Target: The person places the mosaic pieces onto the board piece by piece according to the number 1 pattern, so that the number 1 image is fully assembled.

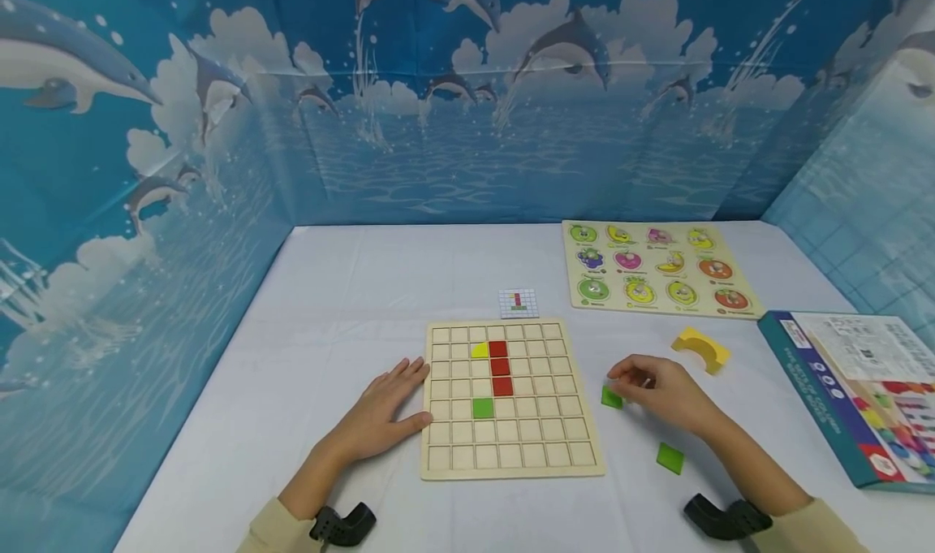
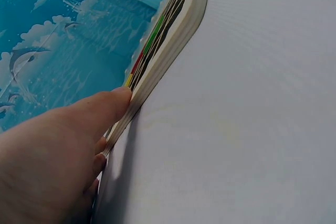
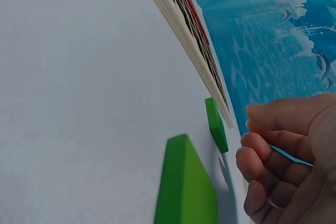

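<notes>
the right hand (image 1: 666, 389), loosely curled, empty, could skid the green tile (image 1: 610, 399) beside it, lower right of centre, by landing clumsily, while the left hand (image 1: 380, 417), fingers extended, touches the board (image 1: 511, 473).

Blue printed sheets (image 1: 453, 175) enclose the worktop (image 1: 365, 281) at the back, left and right. Leaping dolphins (image 1: 570, 54), white clouds (image 1: 244, 45) and rippling water (image 1: 380, 187) decorate them, and a horizontal crease crosses the upper half of the back sheet. A white cloth (image 1: 241, 423) covers the worktop, its far edge meeting the back sheet. The light is soft and fairly even, and the right sheet (image 1: 862, 187) looks paler than the back.
</notes>
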### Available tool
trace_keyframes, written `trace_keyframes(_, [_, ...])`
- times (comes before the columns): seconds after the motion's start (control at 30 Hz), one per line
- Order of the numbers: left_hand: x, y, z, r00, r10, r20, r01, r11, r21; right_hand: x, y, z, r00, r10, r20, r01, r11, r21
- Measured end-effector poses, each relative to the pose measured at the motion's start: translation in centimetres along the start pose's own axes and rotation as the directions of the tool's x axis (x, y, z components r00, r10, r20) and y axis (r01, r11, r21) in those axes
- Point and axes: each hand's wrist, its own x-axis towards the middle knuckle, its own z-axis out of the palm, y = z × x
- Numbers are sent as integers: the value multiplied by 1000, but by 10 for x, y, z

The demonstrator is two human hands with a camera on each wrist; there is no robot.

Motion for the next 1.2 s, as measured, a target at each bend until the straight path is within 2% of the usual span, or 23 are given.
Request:
trace_keyframes(0.33, [1, 0, -1, 1000, 3, 8, -3, 1000, 4, -3, 16, -1, 1000, 20, 13, -20, 1000, -11])
trace_keyframes(0.73, [0, 0, -1, 1000, 1, 5, -1, 1000, 5, -3, 15, 1, 1000, -3, 25, 4, 999, -34])
trace_keyframes(0.97, [0, 1, -1, 1000, -8, 9, 8, 1000, 4, -6, 12, 1, 999, -52, 9, 53, 997, -48])
trace_keyframes(1.2, [0, 1, 0, 1000, -4, 5, 4, 1000, -1, -4, 12, 0, 999, -52, 8, 53, 997, -61])
